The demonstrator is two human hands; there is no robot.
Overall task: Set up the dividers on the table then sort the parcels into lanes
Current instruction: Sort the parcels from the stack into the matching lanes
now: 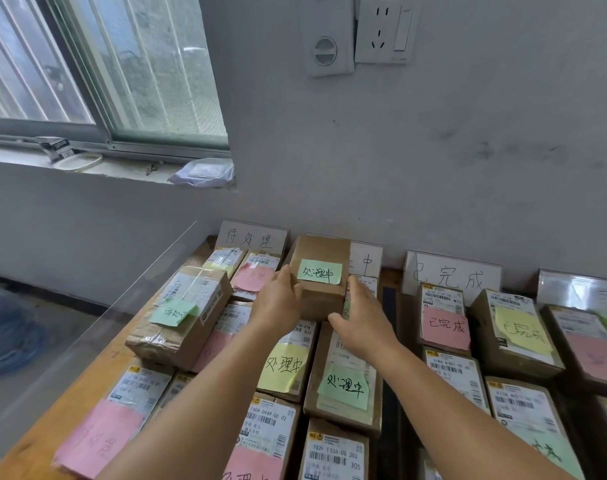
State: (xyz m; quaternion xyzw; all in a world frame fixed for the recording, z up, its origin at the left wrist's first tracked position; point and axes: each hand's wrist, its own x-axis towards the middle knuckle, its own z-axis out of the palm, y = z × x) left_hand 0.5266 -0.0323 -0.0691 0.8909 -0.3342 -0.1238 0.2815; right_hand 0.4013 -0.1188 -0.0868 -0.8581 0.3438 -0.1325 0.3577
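Here, brown parcel clamped between left hand, right hand.

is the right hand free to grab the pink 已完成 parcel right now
Probably not yet: the right hand and left hand are both holding the small box. The pink-note parcel itself lies uncovered to the right.

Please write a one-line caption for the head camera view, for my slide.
Both hands, left and right, hold a small brown cardboard parcel with a green handwritten note above the middle lane of labelled parcels.
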